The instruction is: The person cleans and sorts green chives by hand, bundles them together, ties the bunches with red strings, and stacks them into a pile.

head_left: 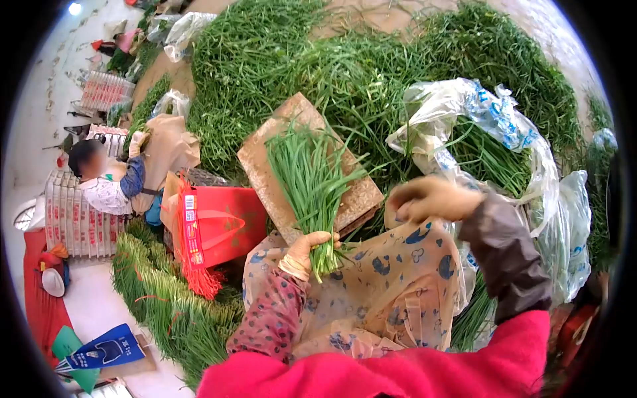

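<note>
The left hand (310, 252) is closed around the lower end of a bunch of green leaves (308, 176), with pale stem ends poking out below the fist. From there the bunch runs away from the body and slightly left, its long axis roughly in line with the forearm, the loose blades fanning out over a board (255, 156) just beyond the hand. The right hand (431, 199) is to the right of the bunch and farther from the body than the left fist, near the board's right corner and apart from the leaves; its fingers look curled, but blur hides whether they hold anything. The left hand is the one nearer to the stems. The leaves are slim, flat and limp-looking; the board is brown, speckled and squared off, set at a slant. Left of the left hand stands a smooth red bag (242, 209) with a fringe, and below that lie dense rows of tied bundles (169, 308). Toward the body hangs a thin, see-through apron (398, 272) with blue prints. Past the right hand sags a crinkled clear plastic bag (554, 172), and ahead of both hands spreads a tangled heap of greens (358, 73).
</note>
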The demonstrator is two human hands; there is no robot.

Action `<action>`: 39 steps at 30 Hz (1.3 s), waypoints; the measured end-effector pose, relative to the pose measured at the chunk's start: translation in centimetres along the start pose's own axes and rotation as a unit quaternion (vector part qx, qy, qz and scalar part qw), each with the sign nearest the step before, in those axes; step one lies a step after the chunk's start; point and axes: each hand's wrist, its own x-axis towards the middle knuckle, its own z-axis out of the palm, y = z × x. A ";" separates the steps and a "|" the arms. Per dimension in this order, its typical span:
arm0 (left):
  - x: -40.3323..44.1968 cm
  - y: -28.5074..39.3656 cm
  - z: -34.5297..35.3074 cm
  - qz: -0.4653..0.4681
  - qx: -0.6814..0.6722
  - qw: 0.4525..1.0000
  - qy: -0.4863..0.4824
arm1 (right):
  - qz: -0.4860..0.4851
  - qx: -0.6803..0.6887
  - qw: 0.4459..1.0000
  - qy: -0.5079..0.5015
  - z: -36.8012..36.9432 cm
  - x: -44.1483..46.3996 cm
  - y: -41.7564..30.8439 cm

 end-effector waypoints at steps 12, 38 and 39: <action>-6.0 2.6 0.8 0.264 0.516 0.810 0.089 | -0.273 0.231 0.929 0.092 9.7 9.2 -8.7; 2.1 9.7 -8.7 0.581 0.794 0.082 0.159 | -0.245 -0.224 0.901 0.279 15.3 13.8 -14.5; 0.4 9.3 -6.2 0.556 0.758 0.325 0.101 | -0.249 -0.207 0.889 0.323 14.9 14.5 -14.6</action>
